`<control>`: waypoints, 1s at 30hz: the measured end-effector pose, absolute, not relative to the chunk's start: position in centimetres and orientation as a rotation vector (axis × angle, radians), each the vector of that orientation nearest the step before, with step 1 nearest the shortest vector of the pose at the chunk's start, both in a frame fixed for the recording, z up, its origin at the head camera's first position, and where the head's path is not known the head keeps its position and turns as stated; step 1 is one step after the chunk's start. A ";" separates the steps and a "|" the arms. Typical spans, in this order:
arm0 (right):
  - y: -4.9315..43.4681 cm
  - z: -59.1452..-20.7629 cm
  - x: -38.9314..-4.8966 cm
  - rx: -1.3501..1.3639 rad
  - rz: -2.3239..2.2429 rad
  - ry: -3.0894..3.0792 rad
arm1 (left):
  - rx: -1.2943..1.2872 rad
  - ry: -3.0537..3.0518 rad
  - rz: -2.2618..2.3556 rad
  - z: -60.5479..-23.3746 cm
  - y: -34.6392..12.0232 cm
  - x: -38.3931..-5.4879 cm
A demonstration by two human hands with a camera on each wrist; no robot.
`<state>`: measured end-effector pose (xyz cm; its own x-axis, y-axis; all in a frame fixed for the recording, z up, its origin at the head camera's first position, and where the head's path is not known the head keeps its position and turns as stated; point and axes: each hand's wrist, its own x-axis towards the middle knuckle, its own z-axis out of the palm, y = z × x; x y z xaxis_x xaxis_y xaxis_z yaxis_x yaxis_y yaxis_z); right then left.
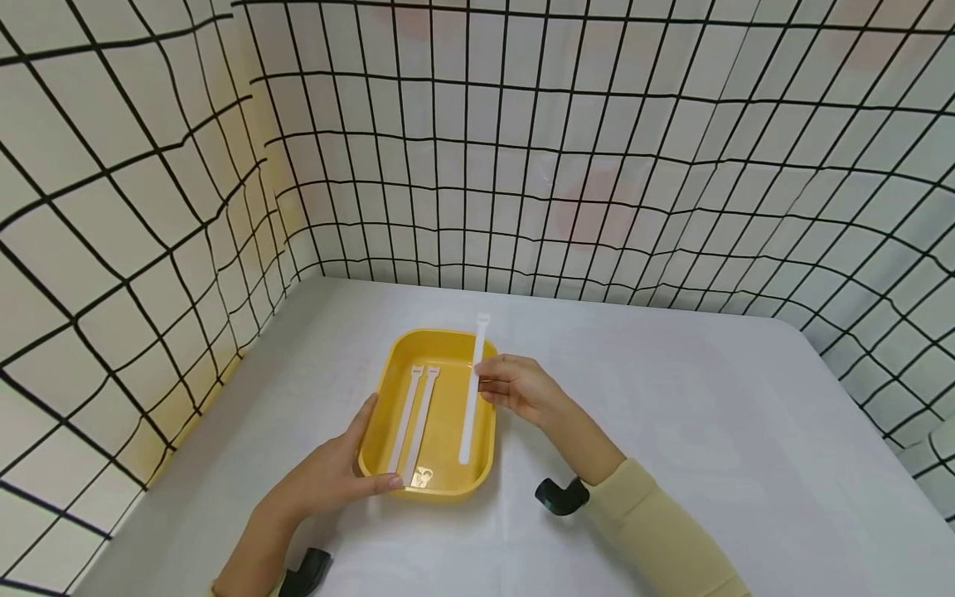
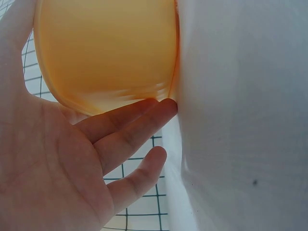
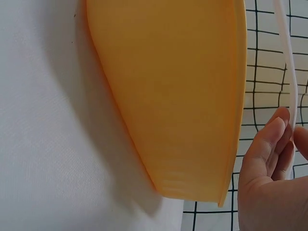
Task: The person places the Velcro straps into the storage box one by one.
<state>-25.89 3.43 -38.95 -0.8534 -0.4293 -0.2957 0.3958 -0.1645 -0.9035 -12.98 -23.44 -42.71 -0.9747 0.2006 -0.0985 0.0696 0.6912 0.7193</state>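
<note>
A yellow tray (image 1: 448,431) stands on the white tabletop. My left hand (image 1: 332,477) holds its near left corner, thumb on the near rim and fingers against the outer wall (image 2: 106,53). Inside the tray two white cable straps (image 1: 404,419) with slotted heads lie side by side on the left. My right hand (image 1: 522,390) pinches a third white strap (image 1: 470,423) between thumb and fingers at the tray's right side. This strap is raised, its head sticking out past the far rim. In the right wrist view the held strap (image 3: 294,91) appears edge-on above the tray's rim.
Black grid netting (image 1: 485,149) over white cloth walls in the table at the back and sides. White tabletop (image 1: 671,431) stretches to the right of the tray. Black wrist mounts (image 1: 563,497) are on both forearms.
</note>
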 end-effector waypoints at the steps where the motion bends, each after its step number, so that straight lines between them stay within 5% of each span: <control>1: 3.4 -39.0 -25.9 -0.042 -2.056 1.580 | 0.222 2.731 1.149 -42.7 -23.4 -13.0; 30: 0.5 -39.1 -25.3 -0.050 -2.063 1.574 | 0.220 2.742 1.130 -42.6 -23.6 -13.0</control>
